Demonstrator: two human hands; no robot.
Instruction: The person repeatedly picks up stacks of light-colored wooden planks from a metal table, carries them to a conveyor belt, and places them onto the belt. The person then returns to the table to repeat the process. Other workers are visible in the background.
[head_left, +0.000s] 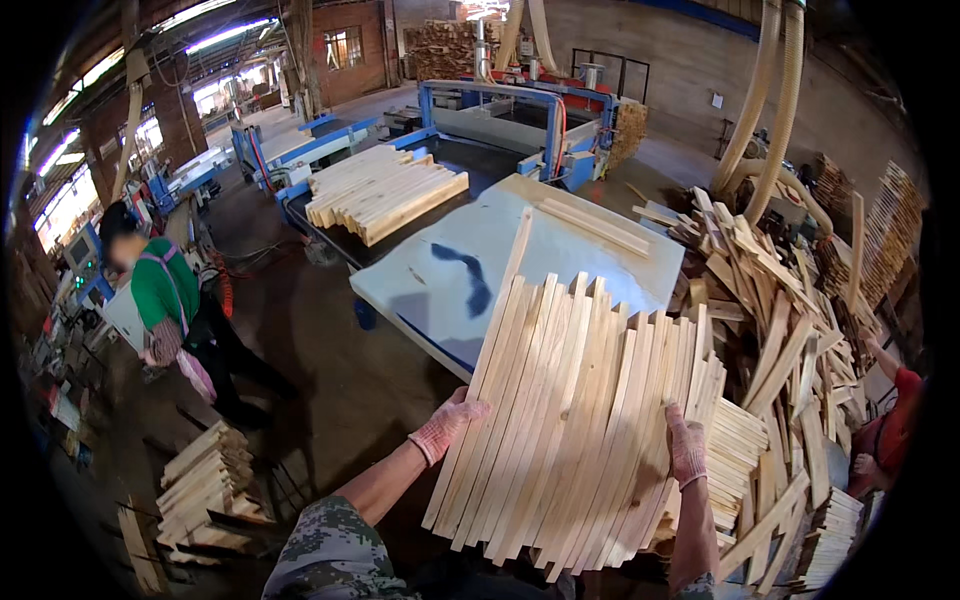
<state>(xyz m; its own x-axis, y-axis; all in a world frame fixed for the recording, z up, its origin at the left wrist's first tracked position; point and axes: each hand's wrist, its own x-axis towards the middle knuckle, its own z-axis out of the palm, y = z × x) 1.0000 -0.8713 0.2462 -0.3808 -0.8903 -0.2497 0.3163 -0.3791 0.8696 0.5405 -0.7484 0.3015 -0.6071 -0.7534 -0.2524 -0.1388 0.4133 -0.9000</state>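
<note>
My left hand and right hand were clamped on opposite sides of a row of wooden strips, lower centre; beyond lay the pale worktop, then stacked boards, upper left of centre.

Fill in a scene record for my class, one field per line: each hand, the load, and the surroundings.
Left hand: gloved, gripping the slats at their left edge
Right hand: gloved, gripping toward their right side
Load: wooden, side by side, ends uneven
Ahead: pale table, stack beyond
Left: person in green
Right: wood heap
</note>
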